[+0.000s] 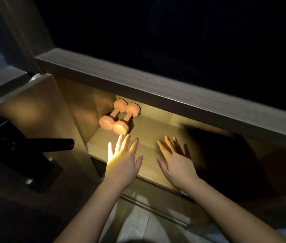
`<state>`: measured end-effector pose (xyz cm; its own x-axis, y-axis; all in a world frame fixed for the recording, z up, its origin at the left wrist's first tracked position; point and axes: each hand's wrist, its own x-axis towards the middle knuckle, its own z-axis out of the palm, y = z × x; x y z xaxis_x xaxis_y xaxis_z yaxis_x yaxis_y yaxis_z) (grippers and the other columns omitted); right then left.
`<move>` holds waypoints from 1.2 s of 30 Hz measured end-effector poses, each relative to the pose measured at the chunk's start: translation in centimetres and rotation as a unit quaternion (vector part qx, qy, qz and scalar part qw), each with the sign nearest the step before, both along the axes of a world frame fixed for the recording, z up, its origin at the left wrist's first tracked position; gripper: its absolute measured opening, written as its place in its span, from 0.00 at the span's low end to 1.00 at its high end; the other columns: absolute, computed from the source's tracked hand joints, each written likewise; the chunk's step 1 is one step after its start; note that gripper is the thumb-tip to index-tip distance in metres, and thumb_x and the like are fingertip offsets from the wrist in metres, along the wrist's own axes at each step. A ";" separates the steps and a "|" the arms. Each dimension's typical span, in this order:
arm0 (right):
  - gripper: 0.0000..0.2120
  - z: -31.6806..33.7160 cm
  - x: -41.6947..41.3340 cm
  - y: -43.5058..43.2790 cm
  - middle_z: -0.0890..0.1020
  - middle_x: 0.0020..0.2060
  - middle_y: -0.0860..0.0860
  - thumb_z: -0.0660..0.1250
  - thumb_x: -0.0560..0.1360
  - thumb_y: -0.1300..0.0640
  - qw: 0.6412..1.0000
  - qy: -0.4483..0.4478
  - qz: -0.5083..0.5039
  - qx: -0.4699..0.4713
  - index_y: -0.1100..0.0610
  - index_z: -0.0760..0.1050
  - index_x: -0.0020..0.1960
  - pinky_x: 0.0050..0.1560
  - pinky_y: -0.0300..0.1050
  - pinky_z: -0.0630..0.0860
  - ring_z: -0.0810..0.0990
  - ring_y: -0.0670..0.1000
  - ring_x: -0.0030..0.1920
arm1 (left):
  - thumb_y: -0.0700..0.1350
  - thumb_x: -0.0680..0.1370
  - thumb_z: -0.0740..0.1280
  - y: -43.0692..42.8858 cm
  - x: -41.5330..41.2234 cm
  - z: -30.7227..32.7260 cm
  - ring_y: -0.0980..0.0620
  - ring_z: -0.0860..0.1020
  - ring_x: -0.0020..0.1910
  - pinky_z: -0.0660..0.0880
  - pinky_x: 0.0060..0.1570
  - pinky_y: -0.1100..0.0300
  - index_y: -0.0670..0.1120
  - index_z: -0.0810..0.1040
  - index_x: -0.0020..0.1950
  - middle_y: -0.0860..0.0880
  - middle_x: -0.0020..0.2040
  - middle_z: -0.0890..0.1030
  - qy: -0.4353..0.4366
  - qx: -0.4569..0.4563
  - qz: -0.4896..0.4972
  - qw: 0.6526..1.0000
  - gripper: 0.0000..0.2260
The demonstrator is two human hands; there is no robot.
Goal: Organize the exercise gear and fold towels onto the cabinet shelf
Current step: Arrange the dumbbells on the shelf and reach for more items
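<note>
Since two dumbbells (115, 113) are seen lying side by side at the back left corner of the cabinet shelf (156, 130), the exercise-gear part of the task is judged to be at least partly done. They are laid nearly parallel, heads close together, near the shelf's left wall and rear. Both hands are held over the front half of the shelf, palms down. The left hand (123, 160) is spread with straight fingers, its fingertips just short of the nearer dumbbell head, and nothing is gripped. The right hand (177, 163) is likewise spread flat, well apart from the dumbbells, and nothing is held in it. Whether the palms touch the shelf board cannot be told. No towel is shown on the shelf or beside it, so the folding and placing of towels is judged to be left undone. The right end of the shelf is lost in deep shadow, and what lies there cannot be made out. A dark object (33, 146) is seen left of the shelf, outside the cabinet; its kind cannot be told.
</note>
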<state>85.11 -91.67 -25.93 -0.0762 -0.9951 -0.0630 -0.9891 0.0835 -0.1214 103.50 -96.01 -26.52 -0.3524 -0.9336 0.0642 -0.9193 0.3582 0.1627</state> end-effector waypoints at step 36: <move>0.28 10.4 -25.2 42.9 0.58 0.78 0.51 0.54 0.82 0.42 0.909 -0.072 -0.408 0.046 0.47 0.55 0.79 0.75 0.55 0.50 0.53 0.53 0.79 | 0.58 0.81 0.57 27.1 -32.9 13.1 0.51 0.54 0.77 0.55 0.73 0.50 0.54 0.61 0.76 0.51 0.78 0.58 -0.016 0.137 -0.520 0.843 0.24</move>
